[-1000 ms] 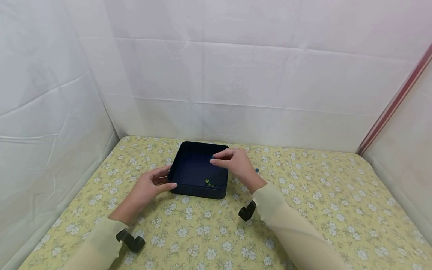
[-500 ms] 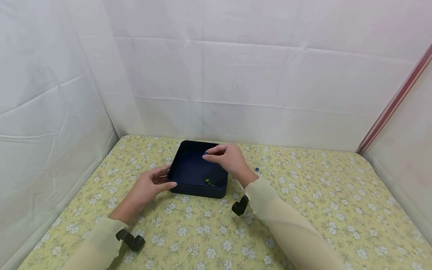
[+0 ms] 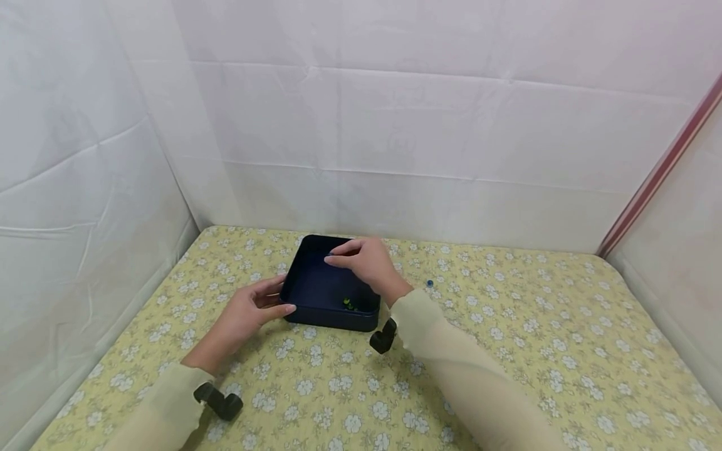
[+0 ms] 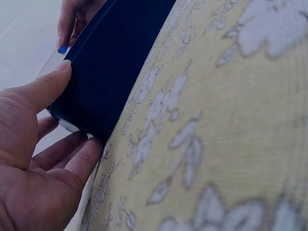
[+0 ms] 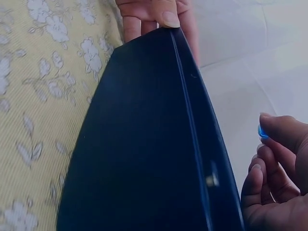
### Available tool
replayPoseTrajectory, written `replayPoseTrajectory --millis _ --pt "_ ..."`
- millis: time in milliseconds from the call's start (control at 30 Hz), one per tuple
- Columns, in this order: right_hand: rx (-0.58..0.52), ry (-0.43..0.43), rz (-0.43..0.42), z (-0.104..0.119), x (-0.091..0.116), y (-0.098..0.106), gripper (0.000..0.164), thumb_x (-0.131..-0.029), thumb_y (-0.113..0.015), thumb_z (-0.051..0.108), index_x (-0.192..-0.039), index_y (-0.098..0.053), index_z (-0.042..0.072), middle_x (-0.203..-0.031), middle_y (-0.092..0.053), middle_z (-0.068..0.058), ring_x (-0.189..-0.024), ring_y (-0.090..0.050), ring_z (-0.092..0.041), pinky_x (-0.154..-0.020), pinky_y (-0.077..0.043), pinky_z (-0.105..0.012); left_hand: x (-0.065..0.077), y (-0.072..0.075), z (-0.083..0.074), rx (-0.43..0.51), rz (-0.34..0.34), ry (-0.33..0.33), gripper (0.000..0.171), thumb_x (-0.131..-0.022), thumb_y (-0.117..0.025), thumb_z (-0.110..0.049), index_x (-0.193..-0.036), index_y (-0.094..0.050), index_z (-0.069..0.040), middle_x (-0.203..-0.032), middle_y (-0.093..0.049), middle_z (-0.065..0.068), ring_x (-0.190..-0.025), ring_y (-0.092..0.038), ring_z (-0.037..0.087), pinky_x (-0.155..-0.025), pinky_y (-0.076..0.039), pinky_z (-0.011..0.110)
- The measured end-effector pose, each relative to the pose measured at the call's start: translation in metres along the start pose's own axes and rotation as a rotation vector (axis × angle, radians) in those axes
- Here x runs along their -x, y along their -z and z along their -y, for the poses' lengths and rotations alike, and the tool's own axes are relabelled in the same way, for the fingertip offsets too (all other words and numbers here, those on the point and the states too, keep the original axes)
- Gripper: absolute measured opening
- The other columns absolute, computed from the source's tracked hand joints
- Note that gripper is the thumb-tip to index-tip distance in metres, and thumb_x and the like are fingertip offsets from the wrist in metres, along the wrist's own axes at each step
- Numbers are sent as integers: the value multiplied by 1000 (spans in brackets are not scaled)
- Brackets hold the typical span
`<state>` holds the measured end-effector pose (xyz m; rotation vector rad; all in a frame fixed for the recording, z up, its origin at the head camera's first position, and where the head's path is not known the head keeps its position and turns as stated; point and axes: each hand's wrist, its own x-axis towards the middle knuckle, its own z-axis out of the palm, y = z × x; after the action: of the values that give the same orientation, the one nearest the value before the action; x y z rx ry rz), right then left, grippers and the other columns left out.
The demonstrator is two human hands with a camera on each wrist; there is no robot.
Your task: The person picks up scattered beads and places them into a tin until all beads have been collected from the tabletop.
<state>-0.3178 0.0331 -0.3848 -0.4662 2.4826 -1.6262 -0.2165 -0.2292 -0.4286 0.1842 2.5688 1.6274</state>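
Note:
A dark navy square box (image 3: 331,318) with an open top stands on the flowered cloth. My left hand (image 3: 248,313) grips its near left corner, thumb on the rim and fingers against the side. Over the box, my right hand (image 3: 366,262) pinches a small, shiny blue piece (image 5: 262,131) between thumb and fingertip; its exact kind is too small to tell. That blue bit (image 4: 62,49) also shows in the left wrist view. Several tiny green pieces (image 3: 348,304) lie inside the box near its front right corner.
To the right of the box, a small round blue piece (image 3: 430,283) lies on the yellow floral tablecloth (image 3: 507,338). White sheeting (image 3: 361,138) hangs behind the table and at both sides. A dark red strip (image 3: 660,169) runs down the right corner.
My right hand has moved left across the box, from its right side towards the middle, still pinching the blue piece. The left hand and the box have stayed in place.

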Motion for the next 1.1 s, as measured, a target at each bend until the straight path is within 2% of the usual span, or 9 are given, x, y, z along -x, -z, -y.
replayPoseTrajectory --millis 333,667,1100 --pt "11 -41 14 3 -8 -12 17 -86 -85 30 -101 -84 20 -115 -74 0 -106 -69 -22 -97 -58 -42 0 0 -2 22 13 5 81 -91 -78 -43 -160 -40 -22 -159 -46 17 -140 -52 37 -103 -56 43" --pt "116 -75 19 1 -17 -20 14 -86 -86 31 -97 -85 21 -114 -75 0 -107 -68 -23 -94 -59 -42 1 -1 -2 5 -2 5 79 -92 -78 -40 -159 -41 -21 -157 -48 18 -139 -53 38 -103 -56 44" --pt "179 -111 42 -5 -22 -26 11 -85 -87 29 -92 -85 21 -117 -75 -2 -112 -67 -25 -94 -58 -42 1 0 -1 16 13 -11 78 -93 -77 -40 -159 -40 -22 -157 -47 17 -139 -54 37 -101 -57 40"
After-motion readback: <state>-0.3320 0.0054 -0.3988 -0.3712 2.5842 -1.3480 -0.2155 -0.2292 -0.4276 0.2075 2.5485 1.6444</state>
